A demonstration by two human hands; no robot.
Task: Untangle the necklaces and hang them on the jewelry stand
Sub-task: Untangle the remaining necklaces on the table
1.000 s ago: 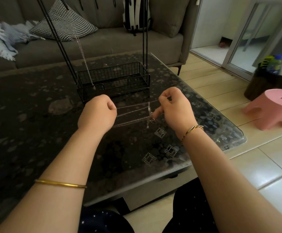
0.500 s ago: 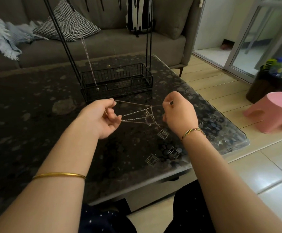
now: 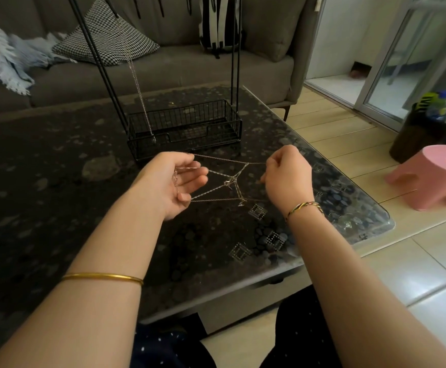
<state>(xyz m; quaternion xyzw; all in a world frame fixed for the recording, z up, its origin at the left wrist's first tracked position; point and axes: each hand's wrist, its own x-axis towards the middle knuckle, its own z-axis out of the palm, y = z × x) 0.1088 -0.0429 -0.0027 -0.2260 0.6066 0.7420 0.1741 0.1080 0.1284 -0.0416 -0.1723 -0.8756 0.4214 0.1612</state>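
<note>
Thin silver tangled necklaces (image 3: 233, 179) stretch in a web between my hands, low over the dark glass table (image 3: 57, 208), with a knot in the middle. My left hand (image 3: 172, 183) is palm up, fingers loosely curled, with several strands hooked round its fingers. My right hand (image 3: 288, 179) is a fist and pinches the other ends of the strands. Just beyond my hands stands the black wire jewelry stand (image 3: 184, 128), with a basket base and tall rods. One silver necklace (image 3: 138, 86) hangs from it down into the basket.
A grey sofa (image 3: 163, 70) with a checked cushion (image 3: 110, 35) and a pale blue throw (image 3: 6, 57) runs behind the table. To the right on the floor are a pink stool (image 3: 431, 176) and a dark bin (image 3: 418, 134). The table's corner (image 3: 386, 224) is near my right wrist.
My left hand has turned from a fist to palm up with its fingers spread. The hands have drawn apart, pulling the chains into a wider web with the knot showing.
</note>
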